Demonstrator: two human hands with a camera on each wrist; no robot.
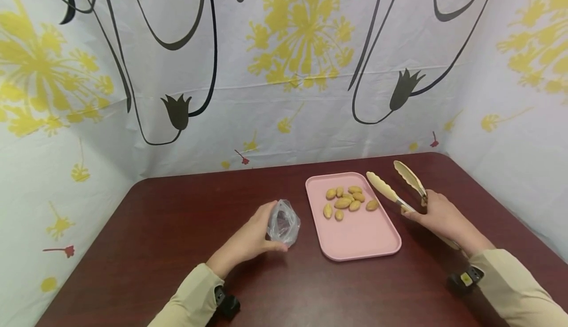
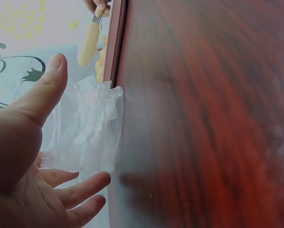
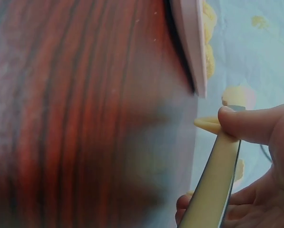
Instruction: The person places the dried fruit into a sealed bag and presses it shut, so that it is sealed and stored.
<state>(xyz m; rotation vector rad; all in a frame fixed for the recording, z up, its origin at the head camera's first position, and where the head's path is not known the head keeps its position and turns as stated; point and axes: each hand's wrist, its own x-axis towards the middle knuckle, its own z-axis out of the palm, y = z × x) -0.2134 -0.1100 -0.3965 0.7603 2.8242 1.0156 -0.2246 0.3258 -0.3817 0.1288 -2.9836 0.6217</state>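
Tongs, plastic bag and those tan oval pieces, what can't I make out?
Head: middle of the tongs, behind the right hand.
Head: kind of tan oval pieces, too small.
Head: underside of plastic bag, hidden by its film.
Right wrist: near end of tongs, cut off by bottom edge.

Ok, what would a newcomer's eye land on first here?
Probably the pink tray, right of centre in the head view, with tan nut-like pieces over its far half. Next come the spread tongs in the right grip, just right of the tray. Then the clear plastic bag, to the tray's left, cupped by the left grip.
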